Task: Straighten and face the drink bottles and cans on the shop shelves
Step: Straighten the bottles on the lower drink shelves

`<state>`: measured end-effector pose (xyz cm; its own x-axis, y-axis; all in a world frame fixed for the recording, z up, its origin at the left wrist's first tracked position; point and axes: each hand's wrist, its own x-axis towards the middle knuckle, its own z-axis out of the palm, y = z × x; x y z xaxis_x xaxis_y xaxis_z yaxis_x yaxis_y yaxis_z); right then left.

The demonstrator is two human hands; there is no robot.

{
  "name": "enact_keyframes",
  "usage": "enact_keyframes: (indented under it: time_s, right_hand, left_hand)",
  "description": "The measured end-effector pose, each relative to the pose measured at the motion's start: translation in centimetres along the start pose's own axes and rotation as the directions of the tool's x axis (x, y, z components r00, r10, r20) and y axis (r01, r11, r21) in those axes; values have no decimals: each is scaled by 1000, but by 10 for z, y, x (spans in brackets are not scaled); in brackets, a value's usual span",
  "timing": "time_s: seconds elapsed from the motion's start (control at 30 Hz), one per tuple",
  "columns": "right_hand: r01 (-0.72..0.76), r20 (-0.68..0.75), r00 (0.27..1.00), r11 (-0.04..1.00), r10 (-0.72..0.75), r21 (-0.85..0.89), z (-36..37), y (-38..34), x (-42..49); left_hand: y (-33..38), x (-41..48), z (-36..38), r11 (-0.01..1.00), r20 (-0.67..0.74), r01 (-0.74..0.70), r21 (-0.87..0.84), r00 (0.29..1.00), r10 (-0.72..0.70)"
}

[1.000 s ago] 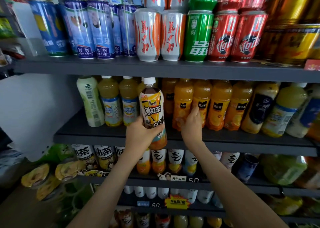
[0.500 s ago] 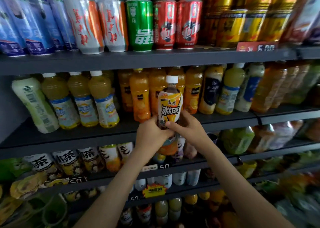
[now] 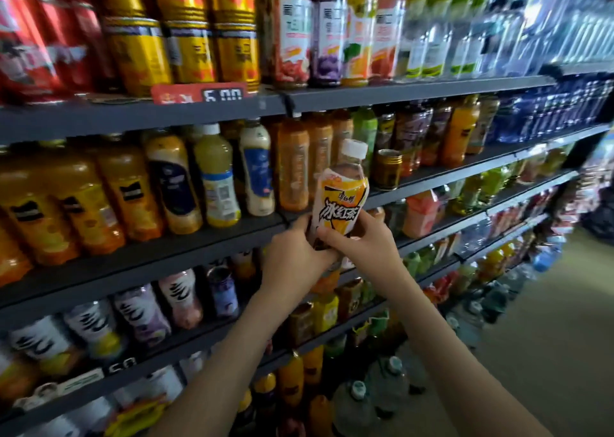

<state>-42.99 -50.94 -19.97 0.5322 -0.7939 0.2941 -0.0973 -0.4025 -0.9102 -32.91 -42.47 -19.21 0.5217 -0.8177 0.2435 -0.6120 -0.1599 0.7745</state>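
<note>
Two hands grip iced-tea bottle (image 3: pixel 340 204) | label "冰红茶"; price tag (image 3: pixel 199 94) "5.00"

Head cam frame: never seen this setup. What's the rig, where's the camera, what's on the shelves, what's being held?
There is no robot here. A person wears one wide-angle camera on the head, looking forward and down, so both bare forearms reach in from the bottom. The left hand and right hand together grip the lower part of an iced tea bottle with a white cap and orange-yellow label, held in front of the middle shelf, not standing on it. That shelf carries orange juice bottles and other drinks. The shelf above holds gold cans and fruit juice bottles. The edges are motion-blurred.
</note>
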Motion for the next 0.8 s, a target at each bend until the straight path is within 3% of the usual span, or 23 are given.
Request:
enact_keyframes:
  time_s: [0.23, 0.4, 0.57, 0.8]
  right_hand:
    - [-20, -161, 987, 1000, 20, 0, -123, 52, 29]
    - [-38, -278, 960, 998, 48, 40, -193, 97, 74]
    - [-62, -335, 940, 998, 69, 30, -267, 143, 137]
    - [-64, -452, 889, 997, 79, 47, -383, 188, 231]
  left_hand:
    - [69, 51, 104, 992, 210, -65, -113, 974, 87]
    - [98, 107, 180, 972, 258, -96, -215, 954, 151]
    - [129, 180, 262, 962, 191, -120, -245, 967, 170]
    - [189, 281, 358, 969, -32, -158, -188, 987, 154]
